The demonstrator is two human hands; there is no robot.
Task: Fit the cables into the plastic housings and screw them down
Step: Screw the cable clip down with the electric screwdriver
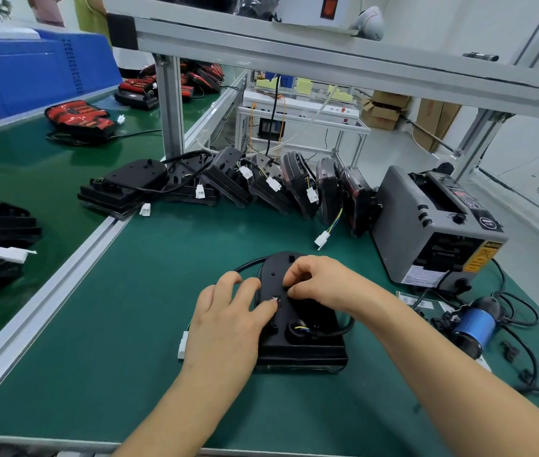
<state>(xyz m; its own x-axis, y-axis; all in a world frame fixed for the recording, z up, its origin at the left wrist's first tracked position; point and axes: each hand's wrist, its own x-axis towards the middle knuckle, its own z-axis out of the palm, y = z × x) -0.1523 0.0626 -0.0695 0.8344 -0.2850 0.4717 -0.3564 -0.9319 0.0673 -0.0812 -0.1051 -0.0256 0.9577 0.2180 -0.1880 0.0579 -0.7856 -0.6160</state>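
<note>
Black plastic housing (307, 331) lies flat on the green desk (129, 324), near the front edge; its left side is hidden under the left hand (228, 321), whose grip is slack, fingers laid almost straight on the shell; the right hand (320, 282) sits curled over the middle, fingertips drawn together, and whether that grip has hold of anything I cannot tell; a small speck at the left thumb tip is too tiny to identify. One black cable (248, 263) loops out past the far end; a white connector (182, 346) shows only partly behind the left hand. At right, a grey machine (426, 232) carries yellow and white labels, print too blurred to read.
</note>
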